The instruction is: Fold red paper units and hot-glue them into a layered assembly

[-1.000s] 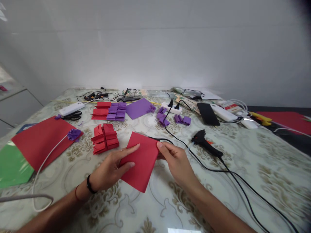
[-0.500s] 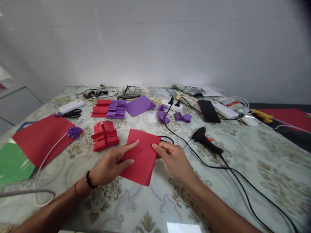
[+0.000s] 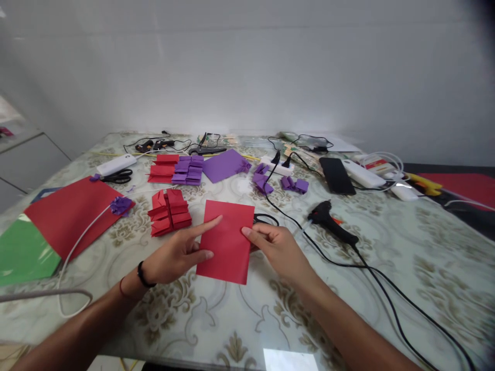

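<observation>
A red paper sheet (image 3: 228,241) lies flat on the patterned table (image 3: 386,257) in front of me. My left hand (image 3: 176,255) rests on its left edge, index finger stretched across the paper, the other fingers partly curled. My right hand (image 3: 276,247) touches the sheet's right edge with its fingertips, fingers extended. Just left of the sheet sits a stack of folded red paper pieces (image 3: 170,212). A black glue gun (image 3: 330,221) lies to the right, its cable trailing toward me.
Folded purple pieces (image 3: 188,170), a purple sheet (image 3: 224,166), large red paper (image 3: 69,214) and green paper (image 3: 23,255) lie at the left. Scissors (image 3: 114,178), a power strip (image 3: 276,166), a phone (image 3: 336,176) and cables crowd the far side.
The red sheet has been turned from a diamond angle to nearly square with me and has shifted slightly. Both hands stayed on its edges.
</observation>
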`<state>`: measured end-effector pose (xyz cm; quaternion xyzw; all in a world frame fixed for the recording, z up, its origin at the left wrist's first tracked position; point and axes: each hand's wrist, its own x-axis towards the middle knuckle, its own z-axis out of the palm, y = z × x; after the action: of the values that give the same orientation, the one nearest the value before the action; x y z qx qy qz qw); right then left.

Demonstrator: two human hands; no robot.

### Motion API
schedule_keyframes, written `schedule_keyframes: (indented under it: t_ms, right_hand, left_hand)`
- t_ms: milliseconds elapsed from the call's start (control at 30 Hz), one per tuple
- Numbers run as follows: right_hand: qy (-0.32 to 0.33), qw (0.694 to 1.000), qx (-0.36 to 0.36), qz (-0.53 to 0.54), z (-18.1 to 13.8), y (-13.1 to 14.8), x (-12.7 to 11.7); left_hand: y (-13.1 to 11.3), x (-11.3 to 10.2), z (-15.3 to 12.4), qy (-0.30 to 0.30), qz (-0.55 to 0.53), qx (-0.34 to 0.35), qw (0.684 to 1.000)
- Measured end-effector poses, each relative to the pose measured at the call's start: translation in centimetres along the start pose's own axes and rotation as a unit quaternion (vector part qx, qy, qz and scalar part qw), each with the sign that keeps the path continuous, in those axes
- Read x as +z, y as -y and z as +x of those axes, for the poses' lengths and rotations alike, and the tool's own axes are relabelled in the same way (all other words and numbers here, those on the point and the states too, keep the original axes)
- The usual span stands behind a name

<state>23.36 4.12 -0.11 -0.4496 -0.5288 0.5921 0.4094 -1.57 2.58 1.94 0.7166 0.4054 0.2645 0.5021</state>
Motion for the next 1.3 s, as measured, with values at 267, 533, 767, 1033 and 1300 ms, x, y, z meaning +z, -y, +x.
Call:
schedule_keyframes:
  t_ms: [267,533,767,1033,1300]
  right_hand:
    - [0.063,0.995,0.021,-0.072,0.08,-0.14,-0.53]
    - [0.100,0.990,0.065,-0.078,0.14,-0.21,-0.57]
    - [0.128,0.985,0.091,-0.066,0.10,-0.09,-0.28]
    - [0.159,0.977,0.127,-0.066,-0.19,-0.25,-0.17]
    - [0.159,0.974,0.119,-0.106,-0.27,-0.39,0.08]
  left_hand:
    - [0.37,0.14,0.04,-0.031,0.024,0.006,0.999]
    - [0.34,-0.04,0.21,-0.047,0.031,0.004,0.998]
    - [0.78,-0.39,0.26,-0.057,0.044,0.011,0.997]
    - [0.57,-0.62,0.27,-0.057,0.032,0.001,0.998]
    - [0.34,-0.70,0.28,-0.064,0.031,-0.006,0.997]
